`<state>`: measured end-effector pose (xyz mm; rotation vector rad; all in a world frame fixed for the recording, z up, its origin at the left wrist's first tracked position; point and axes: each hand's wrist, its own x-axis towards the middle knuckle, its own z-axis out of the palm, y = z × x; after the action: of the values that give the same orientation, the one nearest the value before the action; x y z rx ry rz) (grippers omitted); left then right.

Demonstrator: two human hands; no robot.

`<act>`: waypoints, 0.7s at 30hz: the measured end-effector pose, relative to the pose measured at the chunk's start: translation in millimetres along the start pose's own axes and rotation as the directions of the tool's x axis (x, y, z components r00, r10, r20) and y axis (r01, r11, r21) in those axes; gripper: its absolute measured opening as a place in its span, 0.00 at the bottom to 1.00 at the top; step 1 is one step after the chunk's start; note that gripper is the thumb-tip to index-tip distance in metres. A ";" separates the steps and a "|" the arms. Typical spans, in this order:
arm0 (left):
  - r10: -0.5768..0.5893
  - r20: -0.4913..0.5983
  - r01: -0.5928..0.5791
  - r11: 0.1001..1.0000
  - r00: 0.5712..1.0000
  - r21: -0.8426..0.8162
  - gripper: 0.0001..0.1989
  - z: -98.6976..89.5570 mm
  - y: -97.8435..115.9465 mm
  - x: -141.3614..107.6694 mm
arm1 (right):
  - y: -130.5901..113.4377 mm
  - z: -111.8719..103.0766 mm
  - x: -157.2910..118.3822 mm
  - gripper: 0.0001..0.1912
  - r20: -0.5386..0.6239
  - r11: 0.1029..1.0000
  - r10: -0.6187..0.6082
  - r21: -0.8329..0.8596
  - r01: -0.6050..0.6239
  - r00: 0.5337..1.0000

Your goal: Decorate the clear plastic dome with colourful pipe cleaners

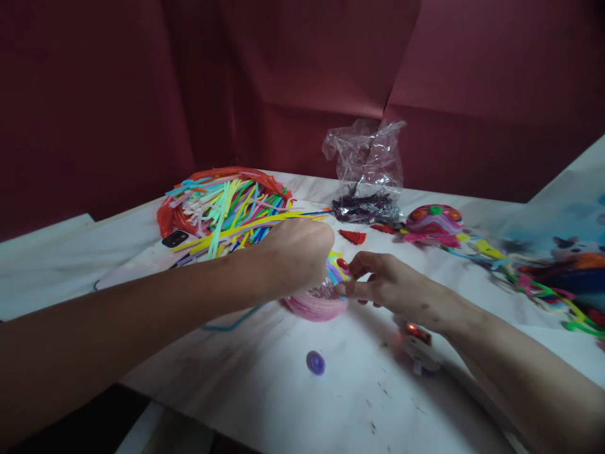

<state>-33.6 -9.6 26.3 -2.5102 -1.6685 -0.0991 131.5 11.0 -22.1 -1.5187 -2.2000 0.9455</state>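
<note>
A round pink coiled craft piece (317, 308) lies on the white marbled table, with clear wrap inside and yellow, purple and blue strips plus a red button-like disc on its upper side. My left hand (302, 252) is over its upper left, fingers curled down and hidden behind the back of the hand. At its right edge my right hand (378, 280) pinches the side of the piece between thumb and index finger, near the red disc. A small purple disc (316, 362) rests in front of the piece.
Colourful pipe cleaners (227, 211) lie in a red bag at back left, beside a phone (142, 261). A clear bag (368, 170) stands behind. Red triangles (352, 236), a finished-looking pink round piece (433, 221) and loose strips lie right. A glue gun-like tool (420, 350) sits under my right forearm.
</note>
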 end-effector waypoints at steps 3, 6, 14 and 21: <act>-0.034 0.004 0.034 0.999 0.999 -0.040 0.09 -1.4 1.8 0.1 | 1.7 -0.5 -0.3 0.20 0.005 1.000 -0.003 -0.002 0.003 1.000; -0.067 -0.006 0.066 0.995 0.998 -0.079 0.10 -1.7 2.4 -0.1 | 2.4 -0.7 -0.9 0.20 0.009 1.000 -0.002 -0.008 0.002 1.000; -0.083 -0.010 0.081 0.983 0.996 -0.162 0.08 3.7 -7.2 2.4 | 3.6 1.3 -2.8 0.17 -0.027 0.998 0.013 -0.054 -0.014 1.000; -0.109 0.004 0.107 0.961 0.994 -0.254 0.06 11.8 -19.8 5.4 | 4.9 3.2 -1.0 0.18 -0.039 0.997 0.007 -0.074 -0.010 0.999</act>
<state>-49.9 4.6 16.6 -2.5855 -1.8983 -0.3576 133.5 10.1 -27.6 -1.5671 -2.2257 0.8382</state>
